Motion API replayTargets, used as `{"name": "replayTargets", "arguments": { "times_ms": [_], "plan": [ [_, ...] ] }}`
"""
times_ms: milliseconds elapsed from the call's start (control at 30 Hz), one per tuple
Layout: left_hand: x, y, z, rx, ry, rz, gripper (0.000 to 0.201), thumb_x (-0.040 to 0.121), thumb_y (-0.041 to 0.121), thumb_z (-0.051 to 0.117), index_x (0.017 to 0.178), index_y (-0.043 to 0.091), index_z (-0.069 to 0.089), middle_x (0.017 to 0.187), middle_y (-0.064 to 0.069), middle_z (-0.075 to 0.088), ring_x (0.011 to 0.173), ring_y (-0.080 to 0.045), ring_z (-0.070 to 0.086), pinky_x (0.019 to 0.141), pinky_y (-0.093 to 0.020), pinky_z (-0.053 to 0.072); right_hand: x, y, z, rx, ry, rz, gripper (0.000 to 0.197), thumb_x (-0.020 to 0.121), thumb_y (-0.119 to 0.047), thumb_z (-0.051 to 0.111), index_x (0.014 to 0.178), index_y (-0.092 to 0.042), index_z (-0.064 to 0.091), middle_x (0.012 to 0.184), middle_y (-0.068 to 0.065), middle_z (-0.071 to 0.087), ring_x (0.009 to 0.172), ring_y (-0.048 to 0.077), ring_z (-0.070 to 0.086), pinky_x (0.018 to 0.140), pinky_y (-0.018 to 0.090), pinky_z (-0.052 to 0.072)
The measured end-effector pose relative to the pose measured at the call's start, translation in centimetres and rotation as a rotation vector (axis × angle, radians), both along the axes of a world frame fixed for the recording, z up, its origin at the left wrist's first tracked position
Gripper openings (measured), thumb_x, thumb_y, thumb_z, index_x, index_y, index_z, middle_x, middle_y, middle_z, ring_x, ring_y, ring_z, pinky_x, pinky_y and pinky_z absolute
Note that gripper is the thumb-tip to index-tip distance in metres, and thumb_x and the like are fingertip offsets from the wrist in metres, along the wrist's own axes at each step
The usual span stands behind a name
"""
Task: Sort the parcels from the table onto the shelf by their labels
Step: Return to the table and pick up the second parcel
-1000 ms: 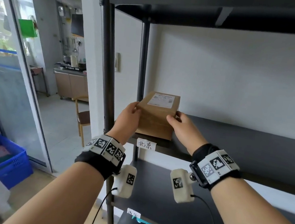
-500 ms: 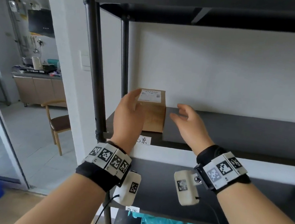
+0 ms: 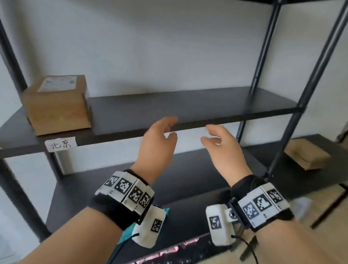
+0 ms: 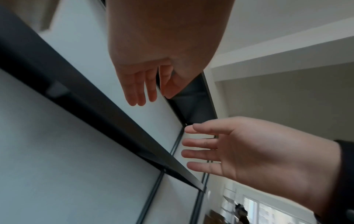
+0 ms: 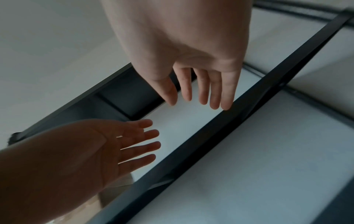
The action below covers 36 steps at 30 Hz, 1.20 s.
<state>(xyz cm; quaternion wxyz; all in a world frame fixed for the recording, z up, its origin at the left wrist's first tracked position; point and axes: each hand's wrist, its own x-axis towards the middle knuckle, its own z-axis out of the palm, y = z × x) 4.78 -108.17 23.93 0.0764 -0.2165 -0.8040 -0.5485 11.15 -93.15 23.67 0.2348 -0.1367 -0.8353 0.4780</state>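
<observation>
A brown cardboard parcel (image 3: 57, 103) with a white shipping label stands at the left end of the black middle shelf (image 3: 171, 111), above a paper tag with handwritten characters (image 3: 60, 144). My left hand (image 3: 163, 135) and right hand (image 3: 218, 142) hover side by side in front of the shelf edge, well right of the parcel, fingers straight and holding nothing. The left wrist view shows my left hand (image 4: 145, 84) with relaxed fingers and the right hand (image 4: 229, 148) beside it. In the right wrist view my right hand (image 5: 199, 84) is likewise empty.
A second brown parcel (image 3: 306, 156) lies on a dark table (image 3: 344, 155) at the right. A teal bag (image 3: 129, 233) peeks out on a lower shelf under my left wrist. Black shelf posts (image 3: 311, 84) stand at the right.
Both hands let go of the brown parcel, which stays on the shelf's left end. The hands and my view have swung to the right, away from it.
</observation>
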Motion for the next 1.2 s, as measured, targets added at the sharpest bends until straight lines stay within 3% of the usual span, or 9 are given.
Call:
{"name": "replayTargets", "arguments": {
  "times_ms": [33,133,200,300,433,567,767,1000,1200],
  "plan": [
    [0.5,1.9,-0.6,-0.015,-0.018,-0.046,0.045,0.096,0.009,0.048,0.138,0.023,0.057,0.140,0.005,0.060,0.126,-0.014,0.056,0.075,-0.004,0.046,1.0,1.8,-0.5,-0.001,-0.013,-0.035,0.040,0.096,-0.023,0.058,0.135,-0.018,0.054,0.137,0.002,0.056,0.117,0.016,0.056,0.094,0.026,0.042],
    [2.2,7.8,-1.9,-0.060,-0.065,-0.166,0.045,0.097,0.011,0.049,0.139,0.025,0.055,0.143,0.007,0.057,0.128,-0.014,0.054,0.102,-0.037,0.052,3.7,7.1,-1.8,-0.017,-0.056,-0.108,0.042,0.096,-0.023,0.056,0.138,-0.019,0.053,0.139,0.000,0.055,0.121,0.014,0.055,0.094,0.024,0.040],
    [3.4,12.1,-2.6,-0.092,-0.091,-0.224,0.045,0.098,0.012,0.049,0.141,0.026,0.053,0.146,0.006,0.055,0.131,-0.015,0.053,0.106,-0.043,0.049,5.5,10.9,-2.5,-0.031,-0.078,-0.150,0.043,0.097,-0.023,0.055,0.139,-0.021,0.051,0.141,-0.001,0.054,0.123,0.013,0.053,0.094,0.024,0.039],
    [5.3,18.9,-3.5,-0.124,-0.108,-0.289,0.047,0.098,0.012,0.049,0.143,0.024,0.051,0.148,0.002,0.054,0.134,-0.018,0.052,0.109,-0.042,0.047,8.5,17.0,-3.2,-0.047,-0.107,-0.195,0.044,0.097,-0.023,0.056,0.140,-0.020,0.050,0.141,0.002,0.053,0.126,0.015,0.052,0.100,0.028,0.041],
    [8.1,28.4,-4.7,-0.151,-0.144,-0.362,0.049,0.099,0.009,0.048,0.147,0.019,0.047,0.147,0.000,0.054,0.136,-0.017,0.049,0.101,-0.022,0.038,12.7,25.7,-4.0,-0.048,-0.140,-0.253,0.045,0.097,-0.022,0.057,0.141,-0.017,0.050,0.140,0.003,0.053,0.127,0.017,0.052,0.103,0.030,0.041],
    [10.7,36.8,-6.3,-0.152,-0.212,-0.408,0.052,0.097,0.011,0.050,0.148,0.019,0.047,0.141,0.001,0.057,0.136,-0.017,0.050,0.101,-0.023,0.038,16.3,33.7,-5.1,-0.058,-0.174,-0.319,0.043,0.097,-0.025,0.056,0.140,-0.020,0.051,0.139,0.001,0.053,0.126,0.017,0.052,0.101,0.030,0.042],
    [13.3,46.4,-9.2,-0.165,-0.294,-0.420,0.052,0.097,0.013,0.053,0.147,0.021,0.048,0.148,0.004,0.054,0.133,-0.014,0.051,0.106,-0.027,0.041,19.4,43.2,-7.0,-0.077,-0.256,-0.363,0.046,0.097,-0.026,0.054,0.143,-0.021,0.047,0.142,0.002,0.051,0.128,0.017,0.050,0.098,0.028,0.039],
    [11.0,55.3,-12.4,-0.266,-0.348,-0.411,0.052,0.097,0.015,0.053,0.148,0.022,0.046,0.148,0.002,0.054,0.133,-0.015,0.052,0.105,-0.030,0.042,17.5,52.6,-10.0,-0.128,-0.344,-0.369,0.048,0.097,-0.028,0.054,0.144,-0.022,0.045,0.145,0.003,0.050,0.131,0.019,0.049,0.105,0.038,0.043],
    [5.7,64.4,-14.5,-0.300,-0.394,-0.388,0.053,0.097,0.014,0.053,0.149,0.019,0.045,0.150,-0.002,0.052,0.134,-0.019,0.052,0.111,-0.035,0.043,12.2,61.5,-11.7,-0.078,-0.455,-0.360,0.049,0.097,-0.030,0.053,0.144,-0.023,0.043,0.144,0.003,0.049,0.127,0.020,0.050,0.097,0.032,0.042]
  ]
}}
